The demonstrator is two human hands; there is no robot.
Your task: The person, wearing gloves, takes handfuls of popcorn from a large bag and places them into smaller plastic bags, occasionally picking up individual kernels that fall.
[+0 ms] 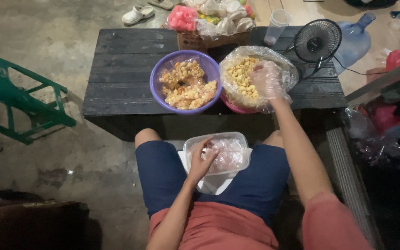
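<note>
My left hand [202,160] rests on a clear plastic container [233,149] of small plastic bags that sits on my lap, fingers touching the bags inside. My right hand [267,78], covered by a thin clear plastic glove, reaches into a plastic-lined pink bowl [244,109] of yellow snack pieces on the dark wooden table [121,74]; whether it grips any pieces is hidden by the glove. Beside it stands a purple bowl [156,83] holding several filled snack packets.
A small black fan [318,41], a clear plastic cup [278,24] and a box of bagged snacks [209,18] stand at the table's far edge. A green stool [10,99] is left, a blue water jug [357,39] right, sandals [137,14] on the floor.
</note>
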